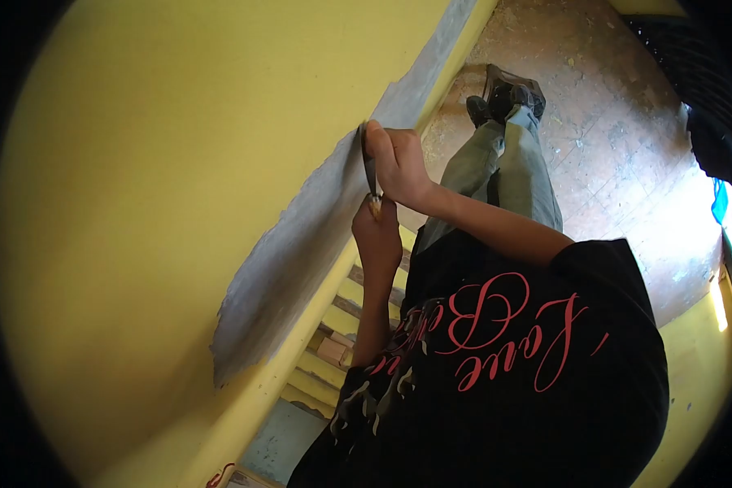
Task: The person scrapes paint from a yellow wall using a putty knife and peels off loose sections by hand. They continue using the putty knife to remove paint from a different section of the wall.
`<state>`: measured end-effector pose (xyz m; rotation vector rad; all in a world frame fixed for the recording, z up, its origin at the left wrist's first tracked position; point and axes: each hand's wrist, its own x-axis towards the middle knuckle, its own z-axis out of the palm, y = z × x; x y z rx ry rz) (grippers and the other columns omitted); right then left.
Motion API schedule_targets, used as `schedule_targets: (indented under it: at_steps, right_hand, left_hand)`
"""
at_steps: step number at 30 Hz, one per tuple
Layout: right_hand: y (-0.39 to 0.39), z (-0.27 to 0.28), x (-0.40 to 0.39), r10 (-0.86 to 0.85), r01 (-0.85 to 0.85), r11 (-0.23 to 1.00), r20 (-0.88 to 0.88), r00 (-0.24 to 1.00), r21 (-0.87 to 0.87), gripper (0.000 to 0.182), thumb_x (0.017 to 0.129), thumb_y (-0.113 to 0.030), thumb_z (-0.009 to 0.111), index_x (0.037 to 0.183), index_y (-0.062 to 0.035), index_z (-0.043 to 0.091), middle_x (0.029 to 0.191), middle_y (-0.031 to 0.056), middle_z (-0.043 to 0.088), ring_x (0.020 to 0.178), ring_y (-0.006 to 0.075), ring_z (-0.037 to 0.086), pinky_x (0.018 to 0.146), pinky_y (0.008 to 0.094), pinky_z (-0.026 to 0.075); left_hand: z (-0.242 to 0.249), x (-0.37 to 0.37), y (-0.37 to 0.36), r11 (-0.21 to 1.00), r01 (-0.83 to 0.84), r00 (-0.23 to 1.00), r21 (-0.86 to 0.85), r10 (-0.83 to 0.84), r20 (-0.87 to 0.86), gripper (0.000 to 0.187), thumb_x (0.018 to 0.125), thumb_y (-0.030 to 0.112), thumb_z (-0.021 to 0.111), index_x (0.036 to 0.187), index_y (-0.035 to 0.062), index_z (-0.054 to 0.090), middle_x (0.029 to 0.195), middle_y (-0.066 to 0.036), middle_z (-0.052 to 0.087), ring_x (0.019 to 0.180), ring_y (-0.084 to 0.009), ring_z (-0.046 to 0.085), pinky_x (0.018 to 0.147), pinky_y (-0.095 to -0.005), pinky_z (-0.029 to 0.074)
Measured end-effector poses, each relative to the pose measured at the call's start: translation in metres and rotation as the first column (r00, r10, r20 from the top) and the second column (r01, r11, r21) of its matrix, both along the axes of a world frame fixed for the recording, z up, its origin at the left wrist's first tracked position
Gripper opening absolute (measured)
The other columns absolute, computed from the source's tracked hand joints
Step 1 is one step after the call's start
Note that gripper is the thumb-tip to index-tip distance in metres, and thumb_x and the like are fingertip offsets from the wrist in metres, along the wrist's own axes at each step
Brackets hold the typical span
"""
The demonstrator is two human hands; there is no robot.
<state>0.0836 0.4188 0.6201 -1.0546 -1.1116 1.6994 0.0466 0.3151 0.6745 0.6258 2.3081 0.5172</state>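
Observation:
My left hand (378,236) is closed round the handle (375,206) of a thin dark scraper (369,167). Just above it, my right hand (400,167) has its fingers bent and pinched on the upper part of the blade. The blade's tip touches the ragged edge of the yellow paint (220,146). A bare grey patch (289,264) runs diagonally along the painted surface, narrowing towards the top. Both hands are over this grey strip.
Yellow slats (325,376) with gaps lie beside the ledge (252,398). My legs (529,167) and dark shoes (512,93) are on the dusty tiled floor (618,163). Dark material (691,73) is at the upper right. An object with a red cord (220,476) is at the bottom.

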Motion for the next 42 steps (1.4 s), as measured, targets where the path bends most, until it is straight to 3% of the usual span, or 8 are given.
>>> schedule_targets:
  at_steps: [15, 17, 21, 28, 31, 35, 38, 42]
  right_hand:
    - [0.004, -0.002, 0.009, -0.033, 0.032, 0.999, 0.070, 0.997, 0.009, 0.042, 0.097, -0.019, 0.043, 0.062, 0.0022, 0.046, 0.057, 0.0212, 0.050, 0.052, 0.0432, 0.046, 0.049, 0.0440, 0.038]
    - [-0.007, 0.001, 0.004, 0.044, -0.047, 0.996, 0.038, 0.998, 0.074, 0.040, 0.097, -0.018, 0.043, 0.063, 0.0022, 0.047, 0.057, 0.0214, 0.050, 0.053, 0.0436, 0.047, 0.049, 0.0444, 0.039]
    - [0.001, 0.005, 0.006, 0.116, -0.117, 0.993, 0.038, 0.993, 0.020, 0.040, 0.098, -0.017, 0.043, 0.064, 0.0033, 0.049, 0.058, 0.0214, 0.052, 0.054, 0.0415, 0.050, 0.050, 0.0434, 0.039]
    - [0.000, 0.004, 0.007, 0.029, -0.038, 0.994, 0.096, 0.995, 0.098, 0.038, 0.098, -0.018, 0.044, 0.067, 0.0039, 0.051, 0.058, 0.0220, 0.052, 0.053, 0.0420, 0.050, 0.048, 0.0440, 0.039]
    - [-0.006, 0.003, 0.000, 0.056, -0.066, 0.988, 0.075, 0.996, 0.138, 0.037, 0.098, -0.017, 0.043, 0.068, 0.0039, 0.051, 0.059, 0.0225, 0.053, 0.053, 0.0424, 0.051, 0.048, 0.0440, 0.039]
    - [0.016, 0.010, 0.003, -0.011, 0.006, 0.996, 0.055, 0.998, 0.090, 0.037, 0.098, -0.016, 0.043, 0.067, 0.0031, 0.050, 0.059, 0.0218, 0.052, 0.055, 0.0420, 0.050, 0.048, 0.0430, 0.038]
    - [0.010, 0.010, 0.005, -0.027, 0.014, 0.986, 0.072, 0.997, 0.167, 0.035, 0.098, -0.016, 0.043, 0.069, 0.0036, 0.049, 0.059, 0.0203, 0.052, 0.054, 0.0426, 0.049, 0.050, 0.0447, 0.039]
    - [-0.002, 0.016, 0.004, 0.040, -0.046, 0.995, 0.067, 0.997, 0.092, 0.037, 0.098, -0.018, 0.043, 0.069, 0.0037, 0.049, 0.061, 0.0225, 0.052, 0.058, 0.0441, 0.050, 0.054, 0.0469, 0.039]
  left_hand:
    - [-0.008, 0.019, 0.010, 0.988, 0.039, 0.999, 0.150, -0.039, -0.004, 0.026, 0.094, 0.020, 0.052, 0.078, -0.0008, 0.052, 0.059, 0.000, 0.046, 0.053, -0.0063, 0.041, 0.047, -0.0281, 0.032]
    - [0.001, 0.022, 0.002, 0.993, -0.058, 0.997, 0.099, 0.063, -0.045, 0.027, 0.092, 0.020, 0.054, 0.088, -0.0062, 0.056, 0.067, -0.015, 0.055, 0.062, -0.0222, 0.050, 0.060, -0.0373, 0.042]
    - [-0.003, 0.011, -0.009, 0.990, -0.141, 0.985, 0.023, 0.138, 0.102, 0.027, 0.096, 0.022, 0.050, 0.076, 0.0043, 0.049, 0.059, 0.000, 0.047, 0.049, -0.0059, 0.042, 0.043, -0.0246, 0.033]
    - [-0.027, 0.017, -0.014, 0.965, -0.162, 0.979, 0.208, 0.132, 0.154, 0.029, 0.097, 0.024, 0.050, 0.075, 0.0056, 0.048, 0.057, 0.001, 0.045, 0.045, -0.0062, 0.040, 0.040, -0.0246, 0.030]
    - [-0.020, 0.003, -0.015, 0.963, 0.008, 0.998, 0.270, 0.009, -0.061, 0.029, 0.096, 0.023, 0.051, 0.074, 0.0055, 0.048, 0.056, 0.002, 0.044, 0.044, -0.0062, 0.039, 0.040, -0.0247, 0.029]
    - [-0.002, -0.001, 0.011, 0.965, -0.263, 0.958, 0.005, 0.260, 0.120, 0.026, 0.093, 0.017, 0.052, 0.078, -0.0039, 0.051, 0.059, -0.004, 0.044, 0.057, -0.0116, 0.041, 0.051, -0.0341, 0.034]
    - [-0.017, 0.012, -0.003, 0.966, -0.060, 0.993, 0.253, 0.033, 0.111, 0.023, 0.094, 0.017, 0.050, 0.074, 0.0064, 0.046, 0.054, 0.002, 0.042, 0.040, -0.0059, 0.037, 0.038, -0.0244, 0.029]
    - [-0.012, 0.000, -0.011, 0.975, -0.117, 0.989, 0.187, 0.097, 0.113, 0.021, 0.093, 0.017, 0.049, 0.076, 0.0049, 0.047, 0.054, 0.002, 0.043, 0.042, -0.0049, 0.039, 0.039, -0.0232, 0.030]
